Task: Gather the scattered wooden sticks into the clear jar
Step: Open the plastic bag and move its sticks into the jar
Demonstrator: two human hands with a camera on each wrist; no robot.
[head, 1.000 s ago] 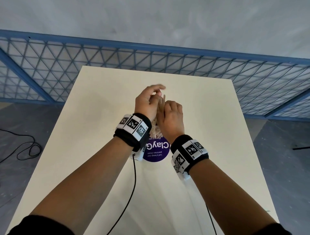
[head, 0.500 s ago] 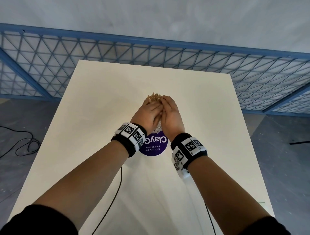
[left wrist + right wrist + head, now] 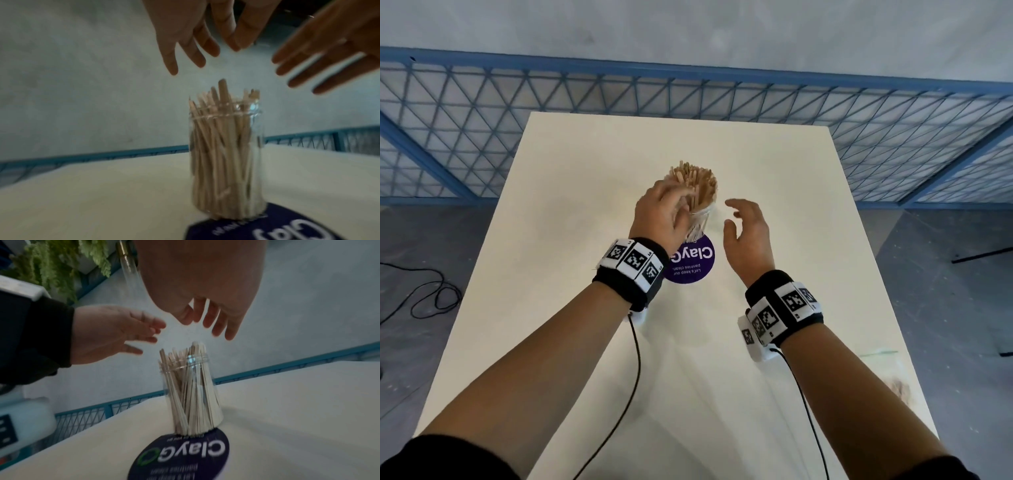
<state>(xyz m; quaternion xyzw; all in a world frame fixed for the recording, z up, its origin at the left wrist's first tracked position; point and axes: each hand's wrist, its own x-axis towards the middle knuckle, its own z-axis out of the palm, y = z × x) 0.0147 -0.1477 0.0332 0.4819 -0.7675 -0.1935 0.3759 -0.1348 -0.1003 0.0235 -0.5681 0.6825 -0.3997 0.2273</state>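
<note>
A clear jar (image 3: 700,222) stands upright on the white table (image 3: 571,308), packed with wooden sticks (image 3: 693,181) whose tips stick out above its rim. My left hand (image 3: 671,205) hovers at the jar's near left with fingers spread, holding nothing. In the left wrist view its fingertips (image 3: 172,69) hang a little above the sticks (image 3: 223,91) in the jar (image 3: 226,162). My right hand (image 3: 743,219) is open to the right of the jar, apart from it. From the right wrist, its fingers (image 3: 230,335) are above the jar (image 3: 191,394), and the left hand (image 3: 115,332) is beside it.
A round purple sticker (image 3: 691,262) lies on the table under the jar's near side. A small clear bag (image 3: 897,387) lies at the table's right front edge. Blue mesh fencing (image 3: 722,92) runs behind the table. A black cable (image 3: 431,294) loops on the floor at left.
Both hands were pressed together over the stick tops; now they have parted. The right hand has swung off to the right, the left has lifted slightly. The sticks stand uncovered in the jar.
</note>
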